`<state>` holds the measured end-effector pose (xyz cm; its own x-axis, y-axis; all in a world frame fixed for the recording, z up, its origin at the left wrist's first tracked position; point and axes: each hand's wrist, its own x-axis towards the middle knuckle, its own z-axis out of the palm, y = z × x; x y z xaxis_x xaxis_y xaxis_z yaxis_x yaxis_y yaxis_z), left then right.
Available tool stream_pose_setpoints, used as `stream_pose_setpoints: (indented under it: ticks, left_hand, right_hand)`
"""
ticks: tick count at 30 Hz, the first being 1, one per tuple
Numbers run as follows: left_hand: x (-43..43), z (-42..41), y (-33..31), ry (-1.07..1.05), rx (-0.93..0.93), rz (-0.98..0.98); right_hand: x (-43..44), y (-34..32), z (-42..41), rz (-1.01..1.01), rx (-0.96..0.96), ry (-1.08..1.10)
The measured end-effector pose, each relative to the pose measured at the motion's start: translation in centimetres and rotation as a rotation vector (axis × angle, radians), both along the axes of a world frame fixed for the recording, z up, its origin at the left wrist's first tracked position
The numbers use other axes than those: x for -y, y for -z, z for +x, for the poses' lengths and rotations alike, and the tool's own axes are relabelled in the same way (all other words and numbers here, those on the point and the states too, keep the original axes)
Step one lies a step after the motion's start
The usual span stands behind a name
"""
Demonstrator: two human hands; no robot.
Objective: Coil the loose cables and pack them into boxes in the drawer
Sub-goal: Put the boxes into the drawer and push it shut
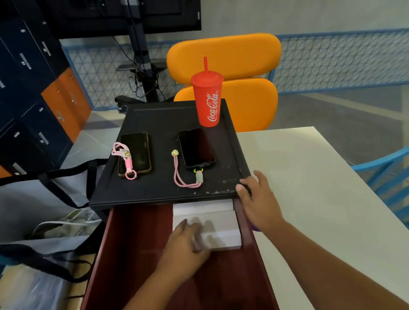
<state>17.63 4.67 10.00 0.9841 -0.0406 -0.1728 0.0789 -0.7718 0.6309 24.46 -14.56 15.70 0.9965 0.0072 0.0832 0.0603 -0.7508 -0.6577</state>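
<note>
The dark red drawer [138,258] is pulled open below the black cabinet top [161,119]. Two white boxes lie in its far right corner: a near box [219,229] and a far box [202,206]. My left hand [183,244] rests on the near box, its fingers wrapped over the left side. My right hand [258,199] lies on the front right corner of the cabinet top, thumb on the edge. On the top, a pink cable [183,173] is plugged into the right phone [196,147], and a coiled pink cable [125,161] lies on the left phone [135,153].
A red Coca-Cola cup [208,98] with a straw stands at the back right of the cabinet top. A white table [312,195] adjoins on the right. A grey tote bag [31,207] sits at the left. An orange chair [227,79] stands behind.
</note>
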Motion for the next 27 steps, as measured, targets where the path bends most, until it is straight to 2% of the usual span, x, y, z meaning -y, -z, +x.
stream_pose_setpoints:
  ticks: [4,8,12,17,27]
  left_hand:
    - [-0.2,-4.6,-2.8,0.071,0.049,-0.15]
    - [-0.3,-8.5,-4.5,0.094,-0.072,-0.215]
    - [-0.6,-11.0,-5.5,0.241,-0.173,-0.125]
    - [-0.3,-11.2,-6.3,0.316,-0.082,-0.016]
    - [-0.2,-8.3,-7.4,0.168,0.147,0.291]
  right_hand:
    - [-0.6,0.0,1.4,0.042,-0.027,-0.002]
    - [-1.2,0.5,1.8,0.175,-0.157,0.05]
    - [-1.1,0.3,1.6,0.241,-0.177,0.051]
    - [-0.6,-0.2,1.3,0.282,-0.176,0.035]
    - [-0.1,-0.4,1.3,0.319,-0.197,0.021]
